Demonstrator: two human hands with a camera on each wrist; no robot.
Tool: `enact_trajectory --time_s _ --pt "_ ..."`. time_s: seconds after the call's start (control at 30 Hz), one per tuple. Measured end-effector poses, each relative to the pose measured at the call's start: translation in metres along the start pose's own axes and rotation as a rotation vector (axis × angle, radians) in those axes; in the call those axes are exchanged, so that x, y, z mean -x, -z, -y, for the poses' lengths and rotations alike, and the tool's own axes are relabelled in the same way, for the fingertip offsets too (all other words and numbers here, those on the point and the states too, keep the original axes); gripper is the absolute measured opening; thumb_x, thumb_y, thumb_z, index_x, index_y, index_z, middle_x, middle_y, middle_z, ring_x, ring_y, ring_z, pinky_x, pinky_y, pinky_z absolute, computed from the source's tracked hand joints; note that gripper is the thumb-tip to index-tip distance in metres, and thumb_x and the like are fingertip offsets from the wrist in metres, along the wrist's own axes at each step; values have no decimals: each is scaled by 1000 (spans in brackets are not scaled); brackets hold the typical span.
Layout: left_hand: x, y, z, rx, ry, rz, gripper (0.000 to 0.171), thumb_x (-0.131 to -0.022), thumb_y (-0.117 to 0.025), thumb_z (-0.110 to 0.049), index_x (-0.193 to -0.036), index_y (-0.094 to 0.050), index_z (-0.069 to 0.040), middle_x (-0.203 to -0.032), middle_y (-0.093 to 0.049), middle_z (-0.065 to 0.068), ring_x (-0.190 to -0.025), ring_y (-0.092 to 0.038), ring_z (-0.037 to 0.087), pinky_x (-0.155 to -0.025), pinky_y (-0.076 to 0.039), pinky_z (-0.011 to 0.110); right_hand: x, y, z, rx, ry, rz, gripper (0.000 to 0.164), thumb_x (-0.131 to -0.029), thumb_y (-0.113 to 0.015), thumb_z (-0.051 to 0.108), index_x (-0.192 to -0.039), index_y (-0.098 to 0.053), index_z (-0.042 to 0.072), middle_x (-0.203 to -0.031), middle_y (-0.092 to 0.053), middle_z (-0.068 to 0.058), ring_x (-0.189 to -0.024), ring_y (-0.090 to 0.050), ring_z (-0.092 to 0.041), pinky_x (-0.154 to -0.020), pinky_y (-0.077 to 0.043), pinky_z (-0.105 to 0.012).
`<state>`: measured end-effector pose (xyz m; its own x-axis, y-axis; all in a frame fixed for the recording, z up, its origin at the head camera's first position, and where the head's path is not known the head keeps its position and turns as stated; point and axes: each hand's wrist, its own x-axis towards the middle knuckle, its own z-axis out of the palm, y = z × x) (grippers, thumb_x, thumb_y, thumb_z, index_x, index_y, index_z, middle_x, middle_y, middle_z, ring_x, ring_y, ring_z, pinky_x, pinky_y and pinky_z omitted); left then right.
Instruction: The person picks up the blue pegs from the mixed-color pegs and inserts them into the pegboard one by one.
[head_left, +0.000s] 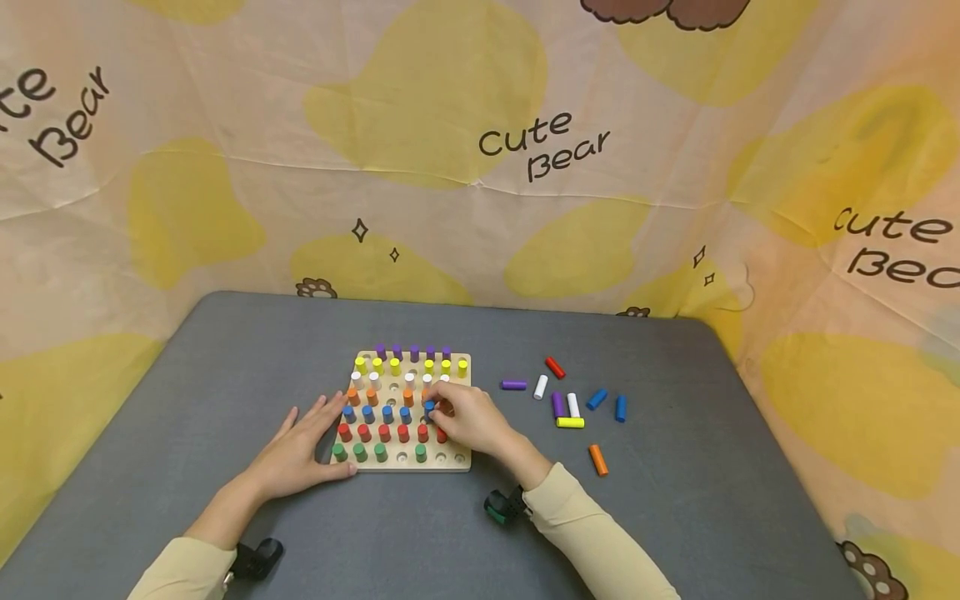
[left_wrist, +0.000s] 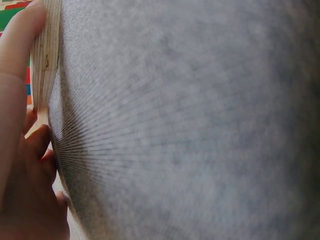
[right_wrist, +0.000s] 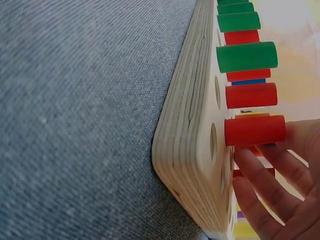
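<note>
A wooden pegboard point(head_left: 463, 445) lies on the table with rows of purple, yellow, white, orange, blue, red and green pegs standing in it. My left hand point(head_left: 300, 450) rests along its left side, fingers spread and straight, the thumb at the front left corner. Over the blue row, my right hand point(head_left: 471, 417) pinches a blue peg point(head_left: 429, 407) between thumb and fingertips. That peg is at the right end of the blue pegs. In the right wrist view, a red peg point(right_wrist: 255, 130) stands in front of the fingers and hides part of the pinch.
Loose pegs lie right of the board: a red peg point(head_left: 555, 367), purple, white and blue ones, a yellow peg point(head_left: 570, 423) and an orange peg point(head_left: 597, 460). Several holes in the board stand without pegs. A patterned cloth point(head_left: 420, 108) hangs behind the grey table point(head_left: 712, 467).
</note>
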<state>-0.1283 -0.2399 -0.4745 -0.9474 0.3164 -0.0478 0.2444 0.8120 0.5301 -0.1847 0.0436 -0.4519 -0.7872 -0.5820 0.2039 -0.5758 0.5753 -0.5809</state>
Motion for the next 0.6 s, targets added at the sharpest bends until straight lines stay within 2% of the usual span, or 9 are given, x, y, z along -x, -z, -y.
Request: enact_trajectory --time_s 0.6 --pt "-1 -2 4 6 -12 -10 106 -67 -69 -63 -147 -23 -13 -152 -22 12 -140 -15 36 -108 -2 61 -4 -3 6 82 3 -17 11 -84 -64 14 -95 -65 17 -83 -67 8 -73 -59 2 -61 -45 -15"
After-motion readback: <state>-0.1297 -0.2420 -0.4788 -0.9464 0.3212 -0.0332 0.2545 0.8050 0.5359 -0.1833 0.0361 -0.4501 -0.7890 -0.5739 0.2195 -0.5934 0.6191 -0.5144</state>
